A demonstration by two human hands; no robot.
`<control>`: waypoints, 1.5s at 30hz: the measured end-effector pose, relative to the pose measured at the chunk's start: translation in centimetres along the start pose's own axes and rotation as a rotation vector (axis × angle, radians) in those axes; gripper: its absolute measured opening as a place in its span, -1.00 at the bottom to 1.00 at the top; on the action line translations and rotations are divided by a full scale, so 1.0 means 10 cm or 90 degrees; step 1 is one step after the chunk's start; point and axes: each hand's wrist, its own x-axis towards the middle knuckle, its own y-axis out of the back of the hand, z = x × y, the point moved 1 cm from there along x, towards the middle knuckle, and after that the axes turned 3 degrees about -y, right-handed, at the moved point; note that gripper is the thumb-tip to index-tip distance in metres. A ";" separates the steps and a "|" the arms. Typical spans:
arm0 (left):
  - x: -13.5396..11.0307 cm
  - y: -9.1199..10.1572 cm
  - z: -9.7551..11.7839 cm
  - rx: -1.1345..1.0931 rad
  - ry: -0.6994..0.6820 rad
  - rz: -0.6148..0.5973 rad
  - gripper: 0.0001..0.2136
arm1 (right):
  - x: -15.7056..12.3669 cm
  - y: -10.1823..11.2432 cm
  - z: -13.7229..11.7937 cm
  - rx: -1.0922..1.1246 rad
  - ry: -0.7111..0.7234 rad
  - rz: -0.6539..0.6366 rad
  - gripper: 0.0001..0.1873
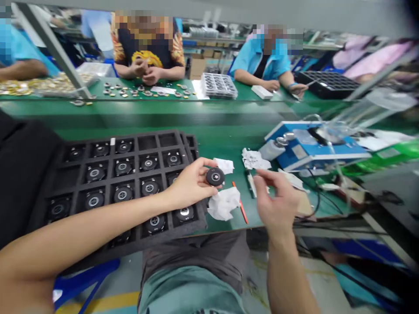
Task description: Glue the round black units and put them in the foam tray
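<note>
My left hand [191,185] holds a round black smartwatch body [215,176] by its edge, with the sensor side facing up. It is raised near the right edge of a black foam tray [73,185]. Similar watch bodies, such as one watch body [123,192], sit in the tray's square pockets; my left forearm hides some of them. To the right, my right hand [278,198] hovers above the bench, apart from the watch. Its thumb and index fingertips come together, and anything between them is too small to make out. A dark-and-white pen-like tool [251,184] lies beside those fingertips.
Crumpled white tissue [224,204] and an orange stick [242,209] lie near the bench's front edge. A white bottle [273,149] stands against a blue machine [317,150], with cables to its right. Co-workers sit across the green bench [131,115], behind a raised ledge.
</note>
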 end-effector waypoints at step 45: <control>0.00 -0.01 -0.03 0.215 -0.068 0.058 -0.45 | -0.05 -0.46 -0.44 0.205 0.104 -0.149 -0.91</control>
